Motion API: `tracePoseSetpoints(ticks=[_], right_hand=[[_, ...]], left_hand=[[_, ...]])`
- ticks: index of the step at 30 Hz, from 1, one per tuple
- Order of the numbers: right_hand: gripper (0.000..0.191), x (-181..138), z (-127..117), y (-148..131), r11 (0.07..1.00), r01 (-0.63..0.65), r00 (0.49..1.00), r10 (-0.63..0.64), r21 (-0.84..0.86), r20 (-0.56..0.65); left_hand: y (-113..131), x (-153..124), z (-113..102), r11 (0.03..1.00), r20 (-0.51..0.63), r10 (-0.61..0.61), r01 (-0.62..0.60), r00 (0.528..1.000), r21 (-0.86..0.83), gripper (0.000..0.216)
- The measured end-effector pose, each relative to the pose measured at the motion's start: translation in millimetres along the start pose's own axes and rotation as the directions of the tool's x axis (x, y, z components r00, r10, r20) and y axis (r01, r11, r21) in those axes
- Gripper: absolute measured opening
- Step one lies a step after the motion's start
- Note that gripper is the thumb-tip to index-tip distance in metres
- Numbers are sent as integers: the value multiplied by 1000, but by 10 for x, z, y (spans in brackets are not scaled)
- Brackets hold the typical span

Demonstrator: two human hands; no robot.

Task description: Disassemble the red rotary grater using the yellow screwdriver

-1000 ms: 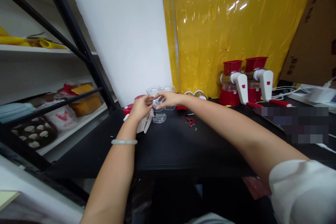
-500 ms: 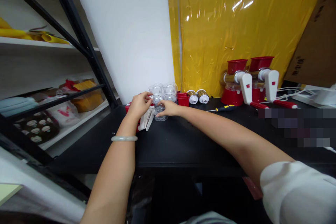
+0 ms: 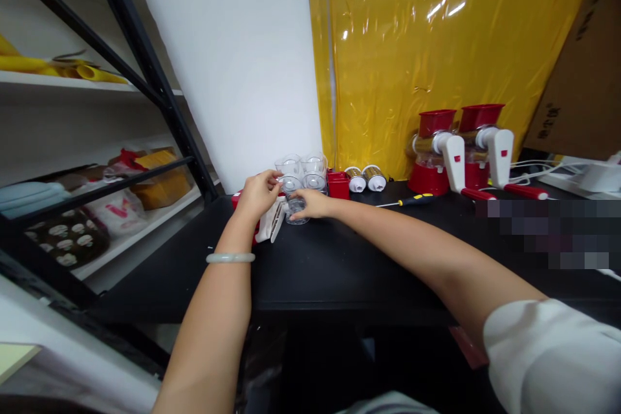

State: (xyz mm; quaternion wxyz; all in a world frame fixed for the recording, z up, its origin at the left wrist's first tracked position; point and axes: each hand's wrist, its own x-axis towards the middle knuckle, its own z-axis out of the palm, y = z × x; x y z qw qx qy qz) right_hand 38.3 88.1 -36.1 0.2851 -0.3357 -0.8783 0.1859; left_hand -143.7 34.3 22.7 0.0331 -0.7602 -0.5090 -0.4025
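Observation:
My right hand (image 3: 310,204) curls its fingers round a small clear plastic part (image 3: 297,217) low on the black tabletop (image 3: 330,259). Beside it on the left, my left hand (image 3: 261,195) is closed, thumb and fingers pinched at the edge of the clear pieces. What lies in that pinch is too small to make out. Behind both hands, several clear plastic housings (image 3: 314,168) stand against the wall. White crank handles (image 3: 272,223) and red parts lie under and beside my left hand, partly covered by it.
A red square hopper (image 3: 338,185) and two metal grater drums (image 3: 374,178) stand to the right. A yellow-and-black screwdriver (image 3: 412,200) lies farther right, before two red-and-white rotary graters (image 3: 436,155). A black-framed shelf (image 3: 169,103) rises on the left.
The fingers of my right hand have shifted slightly on the clear plastic part. My left hand stays almost where it was.

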Motion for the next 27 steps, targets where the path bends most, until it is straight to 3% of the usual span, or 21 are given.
tracePoseSetpoints(ticks=[13,17,21,27], right_hand=[[62,-35,-11,-40,999,-15,1000,14,-38,-21],[60,-47,-15,-46,999,-34,999,33,-32,-30],[60,-40,-13,-61,999,-30,999,28,-44,-30],[63,-81,-52,-98,998,-23,1000,23,-64,-5]], left_hand=[[-31,-24,4,987,100,-61,44,993,157,29],[7,-54,46,950,229,-68,-7,971,314,20],[99,-105,96,885,282,-103,-41,954,464,23],[166,-144,118,832,336,-110,-99,935,546,24]])
